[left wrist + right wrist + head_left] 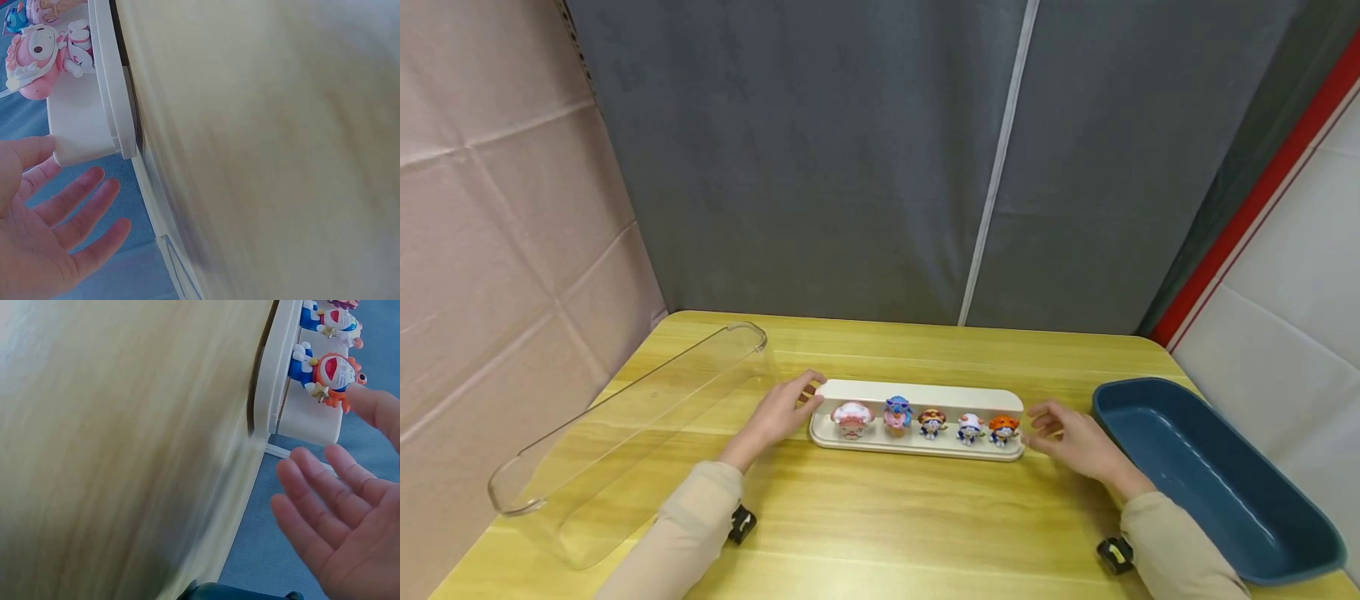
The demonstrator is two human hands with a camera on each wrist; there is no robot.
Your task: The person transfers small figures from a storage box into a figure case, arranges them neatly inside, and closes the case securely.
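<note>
A long white display stand [925,392] lies across the middle of the table, with several small figurines in a row on it. At its left end is a pink figurine with a white top [852,420], then a blue-and-pink figurine [897,417]. An orange-capped figurine [1003,430] stands at the right end. My left hand [777,412] is at the stand's left end, thumb and index finger by the corner and the other fingers spread. Beside the right end is my right hand [1072,439], its fingers loosely extended and nothing held.
A clear plastic cover [647,417] lies slantwise on the left of the table. On the right sits a dark blue tray [1213,467]. A grey curtain [850,167] hangs behind the wooden table [880,517].
</note>
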